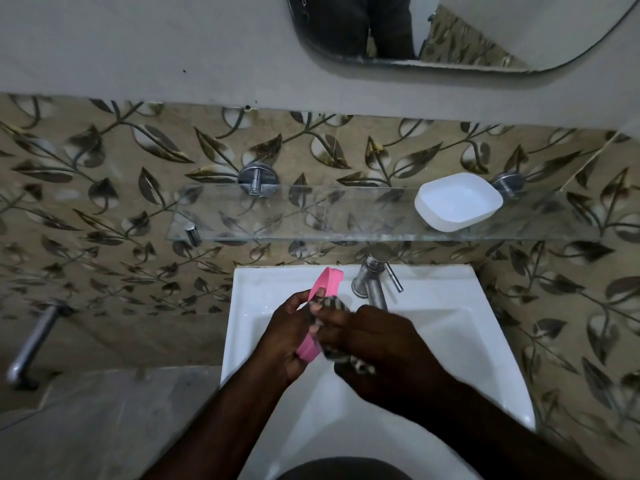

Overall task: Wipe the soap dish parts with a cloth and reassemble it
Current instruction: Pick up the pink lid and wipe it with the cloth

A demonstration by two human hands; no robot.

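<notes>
Hands meet over a white glazed basin (485, 327), both working on one piece of the soap dish. The left hand (285, 332) grips the pink plastic insert (330, 280), a thin oval piece with a smooth rounded rim, held on edge so that its upper end rises above the fingers and its lower end shows below the palm. The right hand (381, 355) is curled round a bunched cloth (333, 302), soft and striped in dark and pale bands, and presses it against the face of the insert; more of the fabric bulges out under the knuckles.

The other part of the dish, a white plastic tray (457, 200) with rounded corners and a shallow glossy hollow, sits apart on a clear glass shelf (311, 216) above the basin, towards its right end. Round chrome brackets (258, 178) fix the shelf to the wall. A cylindrical chrome tap (372, 280) with a thin lever stands at the back of the basin, just beyond the hands. Beige tiles (104, 161) with a dark leaf-and-vine pattern cover the wall, and the curved lower edge of a mirror (485, 29) hangs above.
</notes>
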